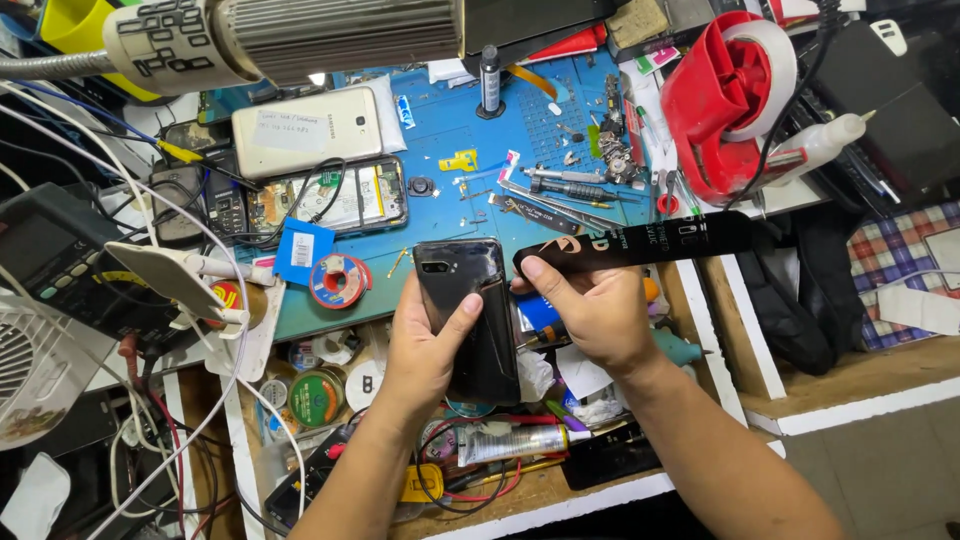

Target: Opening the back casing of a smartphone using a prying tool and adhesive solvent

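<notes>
Over cluttered bench, left hand [425, 350] gripping black phone [468, 315], right hand [590, 315] fingers pinching black strip [640, 243]

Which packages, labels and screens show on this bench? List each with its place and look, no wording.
Long black package: in the right hand, flat strip with white and orange print.
Black phone: in the left hand, glossy back facing up.
White paper label: on the pale gold phone, upper left.
Blue tag: square with a white sticker, on the blue mat.
Meter screen: far left, dark grey rectangle.
</notes>
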